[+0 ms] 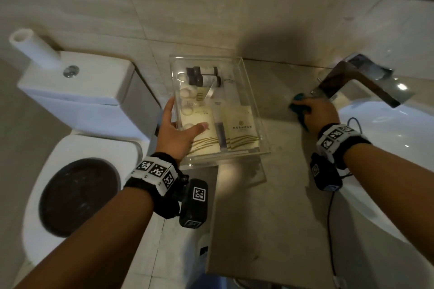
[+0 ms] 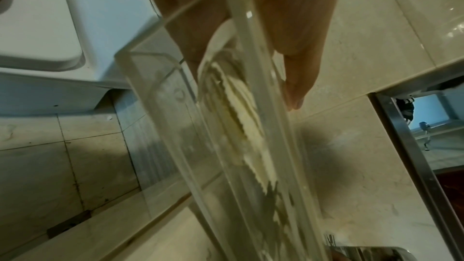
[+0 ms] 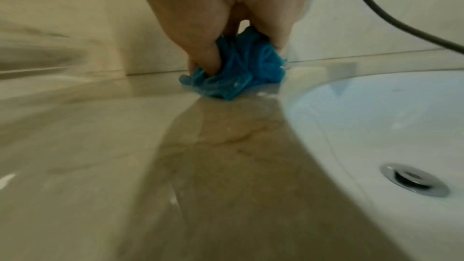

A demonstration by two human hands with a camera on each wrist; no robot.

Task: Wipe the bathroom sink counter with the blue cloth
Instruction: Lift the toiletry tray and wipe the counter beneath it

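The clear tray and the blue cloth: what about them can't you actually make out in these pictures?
- Clear tray, head view: print on the packets and two small bottles is too small to read.
- Left hand, head view: its fingers go under the tray; the left wrist view is smeared.
- Blue cloth, head view: mostly hidden by the right hand.
- Sink: cut off by the edge in both views.
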